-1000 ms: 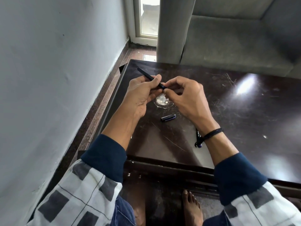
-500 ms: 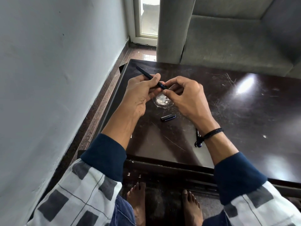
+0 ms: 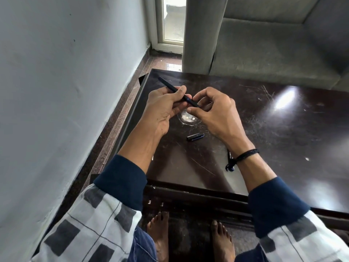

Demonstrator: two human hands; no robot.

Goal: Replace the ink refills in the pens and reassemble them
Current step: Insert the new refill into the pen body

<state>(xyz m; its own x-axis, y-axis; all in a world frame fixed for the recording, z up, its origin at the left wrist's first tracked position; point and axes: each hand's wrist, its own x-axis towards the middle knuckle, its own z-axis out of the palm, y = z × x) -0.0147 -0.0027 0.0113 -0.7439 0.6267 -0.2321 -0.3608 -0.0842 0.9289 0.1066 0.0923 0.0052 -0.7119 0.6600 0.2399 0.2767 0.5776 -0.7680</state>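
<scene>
My left hand (image 3: 164,108) grips a slim dark pen barrel (image 3: 168,86) above the dark table (image 3: 283,133). The barrel slants from upper left down to the right. My right hand (image 3: 215,112) pinches the barrel's lower right end with thumb and fingers; what it holds there is too small to tell. A dark pen cap (image 3: 195,137) lies on the table below my hands. Another dark pen (image 3: 230,157) lies partly hidden under my right wrist.
A round pale mark (image 3: 188,119) shows on the scratched tabletop under my hands. A grey wall (image 3: 66,91) runs close along the left. A grey sofa (image 3: 273,44) stands behind the table. My bare feet rest on the floor below the near edge.
My hands stay together on the pen barrel. The right fingers shift slightly at the barrel's lower end. My left foot has come into view under the table.
</scene>
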